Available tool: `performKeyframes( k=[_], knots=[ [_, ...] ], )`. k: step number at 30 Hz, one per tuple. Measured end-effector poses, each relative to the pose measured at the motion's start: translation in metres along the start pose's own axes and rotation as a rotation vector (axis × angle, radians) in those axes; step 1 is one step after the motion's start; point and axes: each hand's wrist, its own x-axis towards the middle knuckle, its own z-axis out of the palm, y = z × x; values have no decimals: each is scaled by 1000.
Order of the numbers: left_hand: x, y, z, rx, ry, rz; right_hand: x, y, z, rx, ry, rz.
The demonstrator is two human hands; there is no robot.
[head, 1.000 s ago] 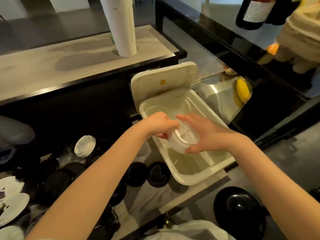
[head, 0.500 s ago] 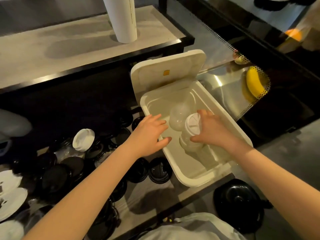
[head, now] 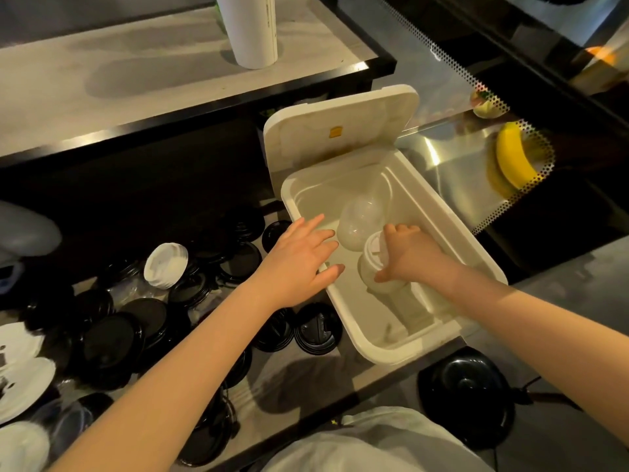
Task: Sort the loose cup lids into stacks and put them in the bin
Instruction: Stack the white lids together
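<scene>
A cream plastic bin [head: 442, 212] stands with its hinged lid [head: 340, 131] tipped up at the back. Inside it lies a clear domed stack of lids [head: 360, 219]. My right hand [head: 412, 257] grips a white stack of lids [head: 374, 264] low in the bin, just in front of the clear stack. Over the bin's left rim hovers my left hand [head: 299, 260], fingers spread and holding nothing. Several loose black lids [head: 112, 342] cover the table to the left, with a white lid [head: 165, 265] among them.
A white paper roll [head: 252, 28] stands on the raised counter behind. More white lids [head: 20, 379] lie at the far left edge. A black round stool [head: 466, 396] sits lower right. A banana [head: 510, 158] shows behind the glass case on the right.
My right hand has lowered the white stack deeper into the bin. My left hand let go of it and drew back to the bin's left rim.
</scene>
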Motion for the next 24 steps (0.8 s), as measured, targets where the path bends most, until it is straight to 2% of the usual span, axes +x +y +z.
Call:
performKeyframes(
  k=[2,6,13,24],
  knots=[
    [0,1,-1,0,-1,1,0,-4,-1,-110,17,-14],
    [-1,3,-3,-7,-15,-15,1,-8,2,-164,33,-10],
    [-2,4,-3,-13,-9,-38,8,-11,0,-105,113,81],
    [-1,6,-3,7,-31,-52,3,-8,2,-52,41,119]
  ],
)
